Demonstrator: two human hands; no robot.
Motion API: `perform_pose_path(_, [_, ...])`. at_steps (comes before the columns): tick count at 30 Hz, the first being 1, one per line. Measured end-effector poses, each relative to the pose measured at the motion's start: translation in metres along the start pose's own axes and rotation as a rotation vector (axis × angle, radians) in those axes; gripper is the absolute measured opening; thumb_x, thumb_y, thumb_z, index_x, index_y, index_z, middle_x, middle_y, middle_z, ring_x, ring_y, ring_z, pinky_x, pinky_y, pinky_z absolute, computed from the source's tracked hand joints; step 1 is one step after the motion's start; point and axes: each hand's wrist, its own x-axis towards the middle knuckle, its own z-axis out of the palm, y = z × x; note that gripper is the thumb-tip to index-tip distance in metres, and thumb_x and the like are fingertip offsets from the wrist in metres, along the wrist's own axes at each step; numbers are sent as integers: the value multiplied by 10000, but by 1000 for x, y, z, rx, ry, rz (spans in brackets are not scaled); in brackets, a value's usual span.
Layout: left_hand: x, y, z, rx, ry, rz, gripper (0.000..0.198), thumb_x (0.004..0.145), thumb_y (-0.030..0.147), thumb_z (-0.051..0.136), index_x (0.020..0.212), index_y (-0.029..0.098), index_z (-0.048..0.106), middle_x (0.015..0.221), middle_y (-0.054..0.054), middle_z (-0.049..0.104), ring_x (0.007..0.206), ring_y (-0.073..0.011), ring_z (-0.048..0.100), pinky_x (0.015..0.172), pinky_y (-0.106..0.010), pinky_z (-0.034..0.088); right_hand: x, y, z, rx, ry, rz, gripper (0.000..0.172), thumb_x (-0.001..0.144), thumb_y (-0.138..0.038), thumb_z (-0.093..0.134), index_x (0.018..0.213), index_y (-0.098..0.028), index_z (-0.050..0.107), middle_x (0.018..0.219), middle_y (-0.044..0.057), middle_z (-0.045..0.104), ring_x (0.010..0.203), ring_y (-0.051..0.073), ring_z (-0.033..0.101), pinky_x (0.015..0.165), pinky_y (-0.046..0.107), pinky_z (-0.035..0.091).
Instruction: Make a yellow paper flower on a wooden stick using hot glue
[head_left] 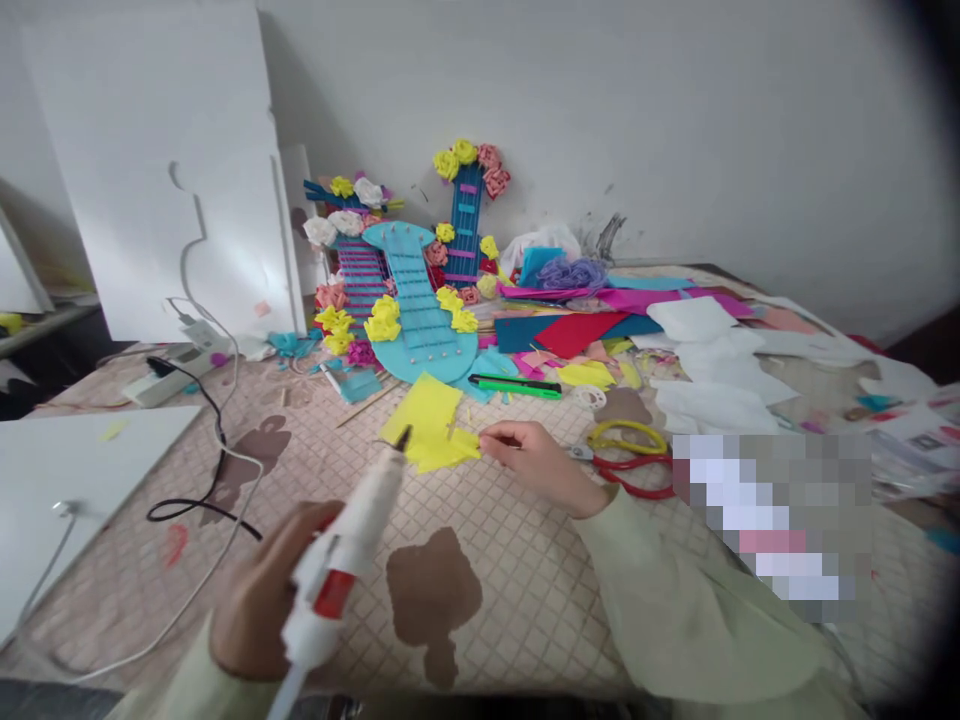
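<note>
My left hand (262, 590) is wrapped round a white hot glue gun (349, 550), whose dark nozzle points up and away, above or just in front of the yellow paper. A glue stick (289, 690) sticks out at its rear. With thumb and forefinger, my right hand (536, 462) pinches the right end of a yellow crepe paper strip (466, 443). Another yellow crepe paper piece (424, 405) lies flat just beyond it. Red-and-yellow-handled scissors (634, 470) lie right of my right wrist. A green-and-black utility knife (517, 385) rests farther back.
Blue paper guitars (420, 310) with crepe flowers lean against the wall. Coloured paper sheets (577, 330) and white sheets (712, 370) pile up at the right. Cables (217, 430) run from a power strip (169, 372) across the left side. A white board (90, 500) lies at far left.
</note>
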Motion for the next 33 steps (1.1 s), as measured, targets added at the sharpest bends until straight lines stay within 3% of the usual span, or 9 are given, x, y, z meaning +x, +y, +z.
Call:
perform_pose_path(3, [7, 24, 18, 63, -31, 167, 224, 716, 236, 413, 922, 217, 498, 852, -57, 590, 753, -181, 568, 630, -255, 440, -1, -1, -1, -2, -3, -24, 200, 760, -282, 460, 746, -133, 593, 678, 1, 575, 621, 104, 501, 554, 208, 373])
perform_pose_path(7, [12, 32, 30, 144, -87, 249, 250, 701, 148, 380, 927, 205, 471, 885, -50, 587, 795, -176, 568, 634, -246, 439, -2, -2, -2, -25, -13, -59, 220, 769, -291, 459, 779, -129, 607, 732, 19, 601, 677, 117, 525, 598, 216, 388])
perform_pose_path(14, [11, 29, 34, 191, -156, 205, 225, 694, 141, 379, 897, 205, 452, 859, -42, 577, 761, -173, 568, 580, -244, 431, -4, -4, 2, -62, 3, -80, 212, 778, -257, 447, 795, -134, 619, 789, 31, 632, 720, 126, 554, 633, 224, 408])
perform_pose_path(33, [9, 25, 40, 224, -156, 218, 190, 708, 161, 369, 877, 198, 449, 834, -45, 556, 780, -173, 549, 590, -242, 421, -4, -2, 2, -58, 8, -104, 196, 773, -240, 457, 797, -138, 622, 821, 34, 639, 750, 133, 565, 651, 225, 412])
